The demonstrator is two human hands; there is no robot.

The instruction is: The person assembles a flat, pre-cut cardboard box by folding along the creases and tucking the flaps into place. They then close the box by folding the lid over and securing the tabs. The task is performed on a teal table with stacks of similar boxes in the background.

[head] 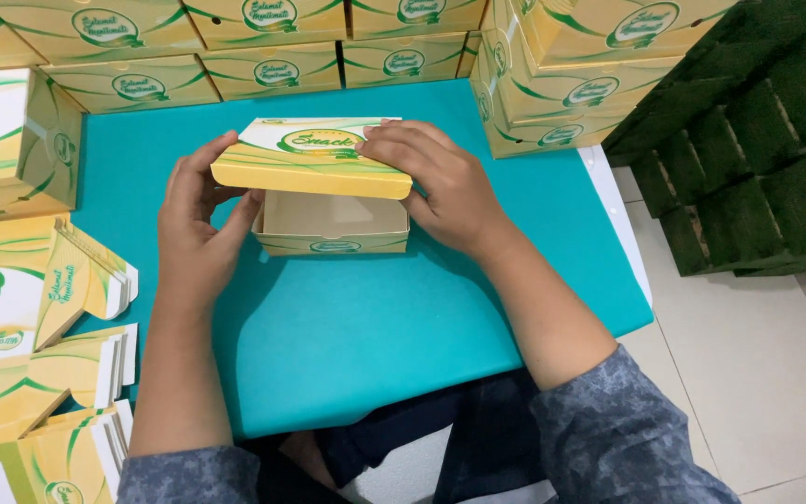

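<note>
Now both hands (200, 224) (440, 187) grip box (328, 191); lid half-raised.

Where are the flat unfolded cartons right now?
In the head view the flat cartons lie stacked at the lower left edge of the teal table, beside the left hand.

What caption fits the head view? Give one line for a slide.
Both hands, left hand and right hand, lower the hinged lid over a yellow-green cardboard snack box on a teal table.

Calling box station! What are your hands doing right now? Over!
Left hand and right hand grip the small yellow box, lid half down. Box sits on teal table. Flat boxes stacked left, nothing blocking.
</note>
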